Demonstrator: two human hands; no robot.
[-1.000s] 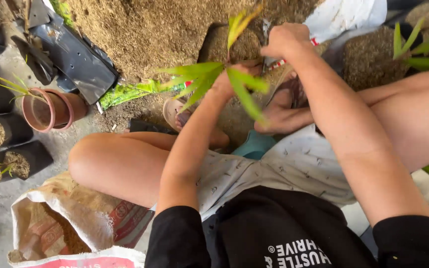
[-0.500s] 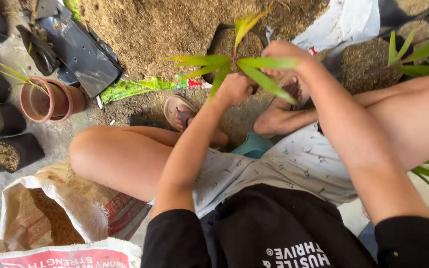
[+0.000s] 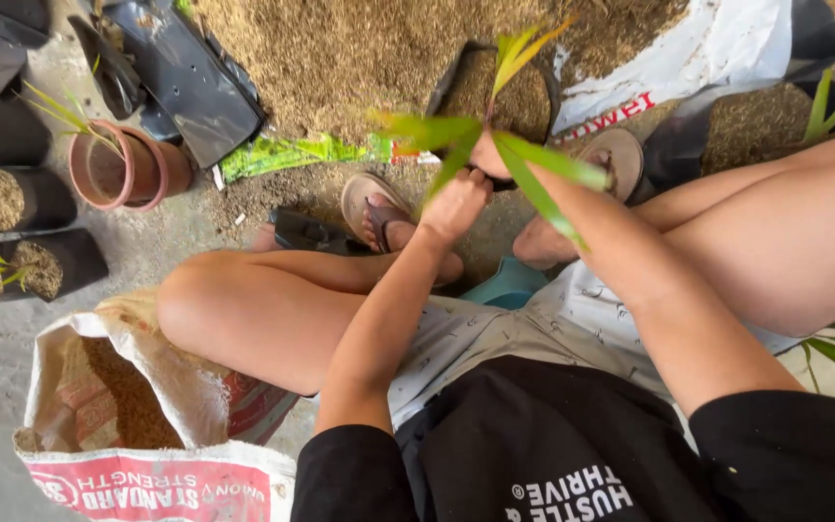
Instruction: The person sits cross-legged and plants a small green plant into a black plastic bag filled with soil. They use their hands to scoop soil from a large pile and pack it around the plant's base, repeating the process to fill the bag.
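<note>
A black grow bag [image 3: 533, 82] filled with brown husk stands on the ground between my feet. A green seedling [image 3: 456, 130] with long leaves rises from it. My left hand [image 3: 453, 201] is curled at the bag's near lower edge. My right hand [image 3: 488, 157] presses against the bag's near wall, mostly hidden under the leaves. Both forearms reach forward over my crossed legs.
A big heap of brown husk [image 3: 340, 48] lies ahead, with empty black bags [image 3: 195, 72] at its left. A terracotta pot [image 3: 123, 166] and filled bags with seedlings [image 3: 12, 193] stand at the left. An open sack of husk [image 3: 108, 406] sits near my left knee. More planted bags [image 3: 756, 116] are at the right.
Both hands have come down from the top of the grow bag to its near lower side. The view has shifted, so the bag and heap sit more to the right.
</note>
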